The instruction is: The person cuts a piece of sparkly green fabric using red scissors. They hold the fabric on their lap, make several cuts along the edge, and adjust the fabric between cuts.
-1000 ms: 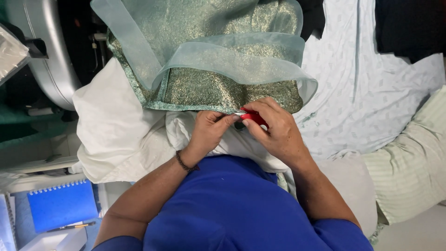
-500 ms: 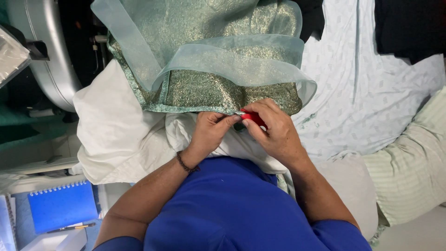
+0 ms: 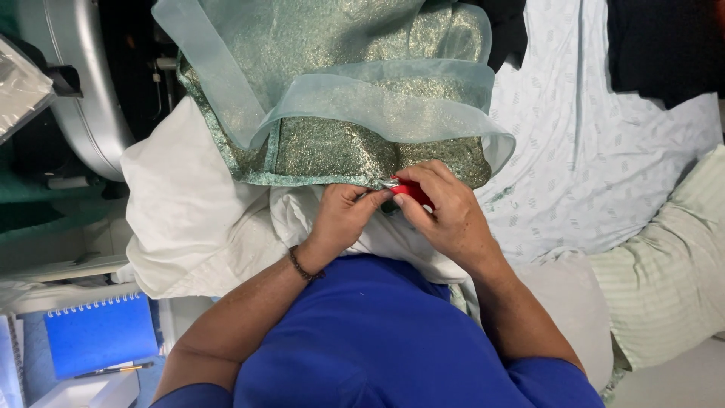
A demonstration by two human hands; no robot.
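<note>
Head camera view, looking straight down at your two hands working at the edge of a garment: your right hand [image 3: 453, 215] is closing its fingers around a small red tool [image 3: 411, 191], whose metal tip is showing just at your fingertips, right against the lower hem of a glittery green fabric [image 3: 340, 147]. Your left hand [image 3: 343, 219] is pinching that same hem with thumb and fingers curled shut, just beside the tool, so both hands are meeting at one spot on the fabric edge. You are wearing a dark beaded bracelet [image 3: 302, 266] on your left wrist, and your blue shirt [image 3: 385, 340] is filling the bottom of the picture. A sheer pale green organza layer [image 3: 377, 94] is draping over the glittery fabric and folding across it in a wide band. Under the garment and your hands, a white cloth [image 3: 189, 219] is lying bunched up. To your right, a pale patterned sheet [image 3: 596, 166] is spreading out, with a striped light green pillow [image 3: 664, 279] near the lower right corner. At the lower left, well apart from your hands, a blue spiral notebook [image 3: 98, 332] is lying with a pen [image 3: 113, 370] just beside its lower edge.
</note>
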